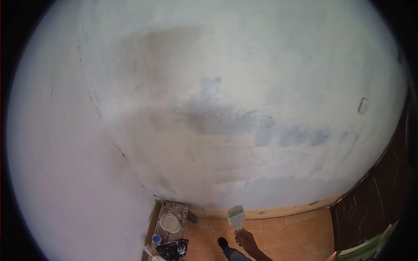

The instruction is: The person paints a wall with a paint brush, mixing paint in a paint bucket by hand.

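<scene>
My right hand is low in the view, its fingers wrapped round the handle of a wide paintbrush. The brush points upward, and its bristles look pale with a greenish band below them. Behind it stands the large wall, whitish with uneven grey-blue and brownish patches. In this view the bristle tips overlap the strip at the wall's foot. My left hand does not show.
A speckled low table at lower left bears a white lid-like disc, a blue cup and a paint-spotted black cloth. My shoe stands on orange floor tiles. A dark panelled door and something green are at right.
</scene>
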Demonstrator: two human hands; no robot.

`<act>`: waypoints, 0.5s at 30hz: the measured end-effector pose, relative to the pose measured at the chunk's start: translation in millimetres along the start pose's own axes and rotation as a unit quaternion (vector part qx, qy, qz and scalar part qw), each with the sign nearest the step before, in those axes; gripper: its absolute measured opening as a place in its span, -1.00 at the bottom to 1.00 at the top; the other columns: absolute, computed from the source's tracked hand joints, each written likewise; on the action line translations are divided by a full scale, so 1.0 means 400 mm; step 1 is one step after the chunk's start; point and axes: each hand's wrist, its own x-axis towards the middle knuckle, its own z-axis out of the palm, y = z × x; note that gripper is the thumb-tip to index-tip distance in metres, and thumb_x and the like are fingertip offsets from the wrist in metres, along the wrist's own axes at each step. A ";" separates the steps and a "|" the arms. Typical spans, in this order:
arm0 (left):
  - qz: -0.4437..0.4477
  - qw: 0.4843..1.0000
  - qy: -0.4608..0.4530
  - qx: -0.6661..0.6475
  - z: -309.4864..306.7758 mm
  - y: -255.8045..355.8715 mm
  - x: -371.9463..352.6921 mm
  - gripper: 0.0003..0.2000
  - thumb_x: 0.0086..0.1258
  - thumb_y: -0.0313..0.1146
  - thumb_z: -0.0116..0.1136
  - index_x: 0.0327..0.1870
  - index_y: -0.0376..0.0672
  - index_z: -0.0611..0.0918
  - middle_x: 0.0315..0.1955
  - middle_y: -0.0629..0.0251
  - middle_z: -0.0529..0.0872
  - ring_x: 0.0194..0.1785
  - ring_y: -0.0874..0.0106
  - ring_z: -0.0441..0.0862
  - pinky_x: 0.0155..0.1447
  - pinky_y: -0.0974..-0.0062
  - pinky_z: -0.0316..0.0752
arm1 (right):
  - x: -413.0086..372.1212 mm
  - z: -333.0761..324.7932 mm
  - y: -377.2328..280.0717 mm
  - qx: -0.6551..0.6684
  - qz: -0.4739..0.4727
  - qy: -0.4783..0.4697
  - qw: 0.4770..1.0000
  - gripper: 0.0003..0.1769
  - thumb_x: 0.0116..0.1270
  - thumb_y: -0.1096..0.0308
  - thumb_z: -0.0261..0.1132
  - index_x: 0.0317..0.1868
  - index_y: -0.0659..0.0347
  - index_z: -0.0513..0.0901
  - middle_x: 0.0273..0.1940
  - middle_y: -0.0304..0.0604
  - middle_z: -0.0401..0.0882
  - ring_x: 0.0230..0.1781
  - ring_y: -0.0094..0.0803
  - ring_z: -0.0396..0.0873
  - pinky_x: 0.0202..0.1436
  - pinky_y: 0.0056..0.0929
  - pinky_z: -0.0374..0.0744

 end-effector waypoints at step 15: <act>0.288 0.915 -0.016 -0.281 -0.080 0.869 -0.023 -0.75 0.48 -0.27 0.17 0.03 -0.21 0.65 -0.25 0.23 0.73 -0.20 0.46 0.67 -0.16 0.43 0.58 | -0.150 -0.191 -0.201 -0.102 -0.211 0.208 0.950 -0.65 0.61 0.14 0.01 -0.17 0.27 0.52 -0.46 -0.34 0.43 -0.47 -0.66 0.35 -0.37 -0.59 0.38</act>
